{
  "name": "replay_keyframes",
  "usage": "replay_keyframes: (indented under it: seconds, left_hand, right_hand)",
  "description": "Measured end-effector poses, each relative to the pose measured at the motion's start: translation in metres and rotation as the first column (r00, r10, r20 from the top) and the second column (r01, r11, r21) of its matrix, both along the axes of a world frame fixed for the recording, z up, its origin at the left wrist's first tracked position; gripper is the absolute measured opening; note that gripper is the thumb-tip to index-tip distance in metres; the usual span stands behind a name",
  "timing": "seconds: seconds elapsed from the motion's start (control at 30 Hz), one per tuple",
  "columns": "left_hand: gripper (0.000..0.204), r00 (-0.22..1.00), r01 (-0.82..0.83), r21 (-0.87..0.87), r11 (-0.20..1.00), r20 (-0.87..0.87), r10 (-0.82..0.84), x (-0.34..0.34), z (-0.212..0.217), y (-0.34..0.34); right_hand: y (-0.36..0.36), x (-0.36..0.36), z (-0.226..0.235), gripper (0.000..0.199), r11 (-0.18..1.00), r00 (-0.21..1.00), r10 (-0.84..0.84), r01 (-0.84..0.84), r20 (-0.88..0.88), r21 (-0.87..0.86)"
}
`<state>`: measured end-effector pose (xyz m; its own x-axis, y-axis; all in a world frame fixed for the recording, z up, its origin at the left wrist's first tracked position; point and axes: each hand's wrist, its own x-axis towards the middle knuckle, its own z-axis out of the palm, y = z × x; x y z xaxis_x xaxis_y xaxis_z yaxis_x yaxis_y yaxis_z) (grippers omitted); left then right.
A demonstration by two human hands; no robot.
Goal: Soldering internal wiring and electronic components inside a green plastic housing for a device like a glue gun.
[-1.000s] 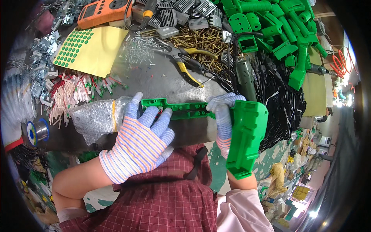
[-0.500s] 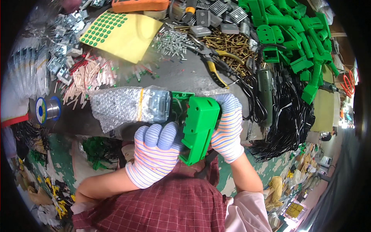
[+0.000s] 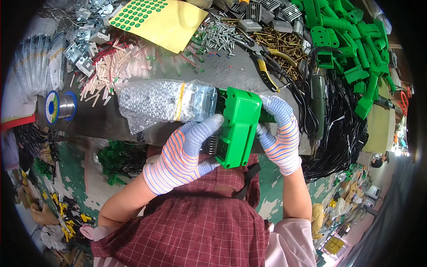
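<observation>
A green plastic housing (image 3: 243, 127) is held upright between my two gloved hands at the table's front edge. My left hand (image 3: 180, 153) grips its left side, one fingertip on the upper edge and another low down. Between those fingers a dark ribbed part (image 3: 212, 145) shows beside the housing. My right hand (image 3: 282, 135) is closed round the right side, where a short green piece (image 3: 267, 116) sticks out between the fingers. Just left of the housing lies a bubble-wrapped bundle (image 3: 149, 101) with a yellow band, a clear-and-grey metallic end toward the housing.
A solder spool (image 3: 66, 107) stands at the left, below pale connectors with wires (image 3: 116, 66). Farther back lie a yellow sticker sheet (image 3: 162, 26), small screws (image 3: 218, 36), yellow-handled pliers (image 3: 267, 75) and brass screws (image 3: 284, 49). Green plastic parts (image 3: 351, 44) and black cables (image 3: 340, 138) crowd the right.
My left hand has opened from curled fingers to a spread grip on the housing's left side. The housing has turned more upright. The whole view has shifted.
</observation>
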<state>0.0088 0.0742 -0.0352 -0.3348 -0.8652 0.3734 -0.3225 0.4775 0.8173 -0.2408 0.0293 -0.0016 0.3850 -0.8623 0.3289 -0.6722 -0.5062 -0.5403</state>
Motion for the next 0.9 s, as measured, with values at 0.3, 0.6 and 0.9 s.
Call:
replay_keyframes:
  seconds: [0.3, 0.6, 0.9]
  left_hand:
    - [0.092, 0.995, 0.102, -0.079, 0.992, -0.006, -0.103, 0.004, 0.002, -0.008]
    - [0.085, 0.979, 0.164, -0.043, 0.986, 0.131, -0.157, 0.005, 0.001, -0.006]
    - [0.066, 0.842, -0.068, -0.571, 0.818, 0.407, 0.354, 0.006, 0.0, -0.012]
  right_hand:
    - [-0.002, 0.007, -0.002, 0.057, 0.999, 0.991, 0.012, -0.018, -0.134, -0.048]
    - [0.0, 0.006, -0.007, 0.056, 0.994, 0.993, 0.016, -0.028, -0.117, -0.104]
    - [-0.002, 0.006, 0.016, 0.05, 0.998, 1.0, 0.024, -0.023, -0.015, 0.056]
